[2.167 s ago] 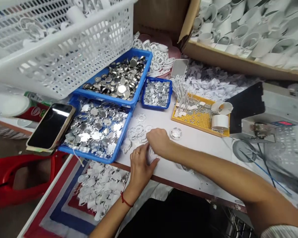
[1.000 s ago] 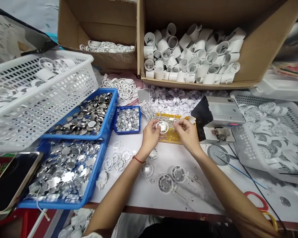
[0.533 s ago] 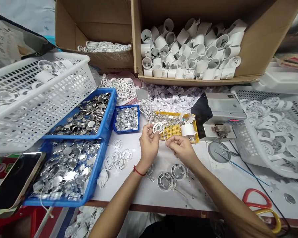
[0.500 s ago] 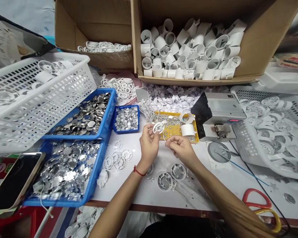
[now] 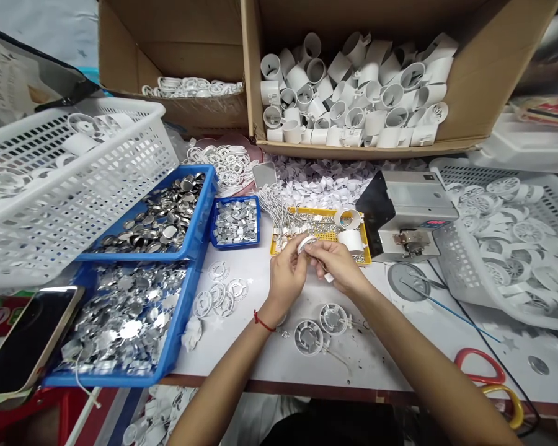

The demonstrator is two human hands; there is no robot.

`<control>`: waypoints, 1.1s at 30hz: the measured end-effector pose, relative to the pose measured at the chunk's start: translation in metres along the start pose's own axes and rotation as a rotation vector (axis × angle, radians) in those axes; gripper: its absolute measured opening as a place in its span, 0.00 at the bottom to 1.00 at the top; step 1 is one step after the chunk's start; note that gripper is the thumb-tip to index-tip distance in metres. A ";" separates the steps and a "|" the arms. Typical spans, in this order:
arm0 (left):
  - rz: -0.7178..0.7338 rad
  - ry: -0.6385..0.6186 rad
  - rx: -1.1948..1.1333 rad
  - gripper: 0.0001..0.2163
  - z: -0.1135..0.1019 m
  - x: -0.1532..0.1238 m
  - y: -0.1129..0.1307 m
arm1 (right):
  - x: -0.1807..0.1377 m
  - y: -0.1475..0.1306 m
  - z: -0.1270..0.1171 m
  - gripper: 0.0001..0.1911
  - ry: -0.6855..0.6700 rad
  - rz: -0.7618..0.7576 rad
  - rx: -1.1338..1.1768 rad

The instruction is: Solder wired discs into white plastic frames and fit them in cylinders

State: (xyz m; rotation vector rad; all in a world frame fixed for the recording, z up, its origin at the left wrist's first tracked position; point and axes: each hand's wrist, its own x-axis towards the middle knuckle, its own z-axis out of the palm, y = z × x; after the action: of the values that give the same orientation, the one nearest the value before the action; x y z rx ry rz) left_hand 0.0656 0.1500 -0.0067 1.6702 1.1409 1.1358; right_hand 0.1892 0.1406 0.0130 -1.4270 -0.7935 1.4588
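White plastic ring [image 5: 305,243] held just in front of the yellow pegboard [image 5: 320,214], pinched by the left hand [image 5: 286,275]. Right hand [image 5: 337,266]: fingertips drawn together against it; grip cannot be told. Step judged: two-handed fingertip work on the ring; next move calls for steady fine handling. Counted: two wired discs [image 5: 308,337], about five loose rings [image 5: 218,271], three blue trays [image 5: 170,350], two white cups [image 5: 351,240].

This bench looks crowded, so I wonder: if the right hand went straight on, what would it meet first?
Probably the white plastic ring held in the left hand: the right hand points straight at it, fingers almost touching, though depth is unclear.
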 end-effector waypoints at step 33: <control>-0.242 -0.072 -0.648 0.19 -0.018 -0.043 0.058 | -0.042 -0.022 -0.004 0.20 0.260 -0.421 -0.080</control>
State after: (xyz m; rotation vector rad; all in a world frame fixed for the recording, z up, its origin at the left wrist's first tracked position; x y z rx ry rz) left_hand 0.0544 0.0952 0.0421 1.0344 0.7832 1.1215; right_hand 0.1934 0.1098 0.0484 -1.3723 -0.9267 0.9112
